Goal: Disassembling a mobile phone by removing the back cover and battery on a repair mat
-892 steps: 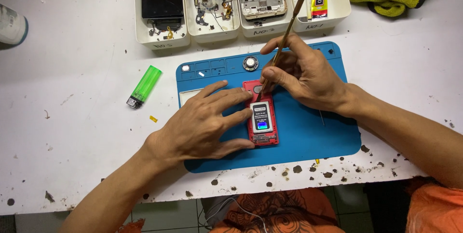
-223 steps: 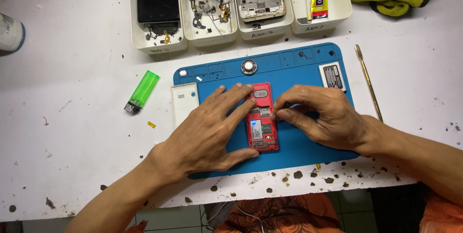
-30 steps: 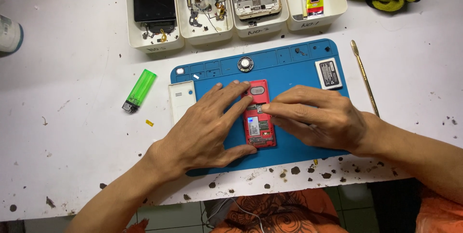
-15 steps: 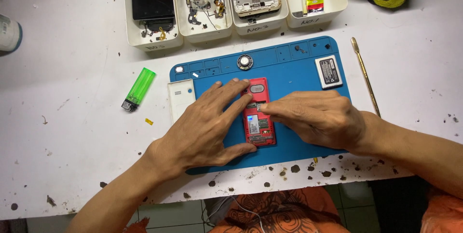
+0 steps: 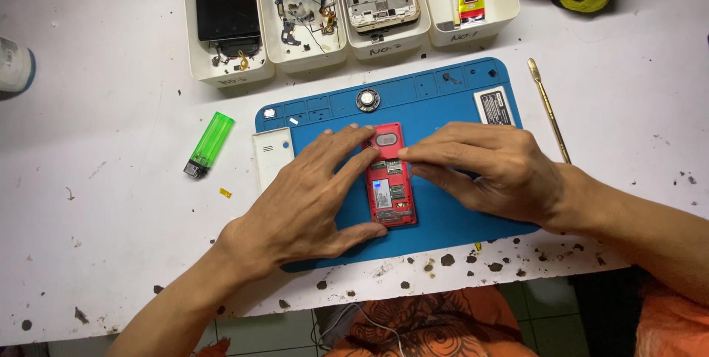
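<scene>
Red plastic, the opened small phone body lies back-up near the middle of the blue rubber work mat on the white table. Left hand rests flat with fingers spread, thumb at the phone's near edge and fingertips on its left side. Right hand lies on the mat to the right, fingers extended, their tips pressing the phone's upper right edge; neither hand is clenched. Left of the mat lie a white rectangular cover and a green lighter. Right of the mat lies a thin brass-coloured pry tool. Farther away stand four white parts trays.
</scene>
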